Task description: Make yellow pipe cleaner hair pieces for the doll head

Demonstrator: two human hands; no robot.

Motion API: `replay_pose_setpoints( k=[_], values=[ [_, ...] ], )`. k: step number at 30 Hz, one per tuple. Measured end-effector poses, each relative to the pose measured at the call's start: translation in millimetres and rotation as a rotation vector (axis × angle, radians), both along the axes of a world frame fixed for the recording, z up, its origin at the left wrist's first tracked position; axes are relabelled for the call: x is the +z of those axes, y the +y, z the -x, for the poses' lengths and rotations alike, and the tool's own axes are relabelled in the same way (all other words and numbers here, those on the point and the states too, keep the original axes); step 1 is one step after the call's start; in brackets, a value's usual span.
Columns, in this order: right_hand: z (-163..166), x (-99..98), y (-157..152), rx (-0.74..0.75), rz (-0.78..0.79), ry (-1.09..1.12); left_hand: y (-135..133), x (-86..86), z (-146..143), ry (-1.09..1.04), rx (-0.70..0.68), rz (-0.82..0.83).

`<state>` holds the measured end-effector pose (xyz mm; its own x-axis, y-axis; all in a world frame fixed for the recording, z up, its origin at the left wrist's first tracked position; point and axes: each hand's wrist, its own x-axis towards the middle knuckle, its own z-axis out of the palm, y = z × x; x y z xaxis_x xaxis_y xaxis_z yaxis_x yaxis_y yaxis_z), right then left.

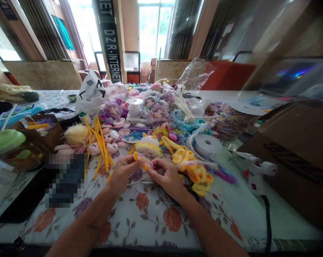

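Observation:
Over the middle of the flowered tablecloth, my left hand (pixel 125 169) pinches one end of a small yellow fuzzy piece (pixel 136 156) with pinkish multicoloured trim. My right hand (pixel 165 175) grips its trimmed end between thumb and fingers, so the fingers hide part of it. Just beyond the hands sits a doll-like head (pixel 148 145) with frilly yellow trim and a yellow-and-white top. Thick yellow fuzzy strips (pixel 189 160) lie coiled to the right, partly over black-handled scissors (pixel 193 191). Loose yellow stems (pixel 98 146) lean across several pink doll faces (pixel 108 142) on the left.
A white hot glue gun (pixel 258 175) with a black cord lies right, beside a cardboard box (pixel 292 153). A white spool (pixel 208 145) and a large yarn spool (pixel 231 119) stand behind. At left are a green-lidded jar (pixel 8 142) and a long black object (pixel 27 196).

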<state>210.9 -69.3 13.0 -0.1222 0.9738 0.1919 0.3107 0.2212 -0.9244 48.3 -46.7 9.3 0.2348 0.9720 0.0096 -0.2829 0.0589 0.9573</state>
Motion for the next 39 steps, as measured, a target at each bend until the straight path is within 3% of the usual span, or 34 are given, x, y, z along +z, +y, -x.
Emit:
replay_pose_setpoints(
  k=[6, 18, 27, 39],
  values=[
    [-0.2, -1.7, 1.2, -0.080, -0.022, 0.040, 1.8, 0.4, -1.3, -0.001, -0.056, 0.003],
    [-0.9, -2.4, 1.3, -0.082, -0.084, 0.028, -0.3, -3.9, -0.3, 0.013, -0.012, -0.023],
    [-2.3, -3.0, 1.2, -0.132, -0.059, 0.020, 0.6, -0.6, -2.1, -0.008, 0.061, 0.019],
    [-2.5, -5.1, 1.5, -0.120, -0.023, 0.055, 2.8, -9.4, -3.4, -0.049, 0.026, 0.038]
  ],
)
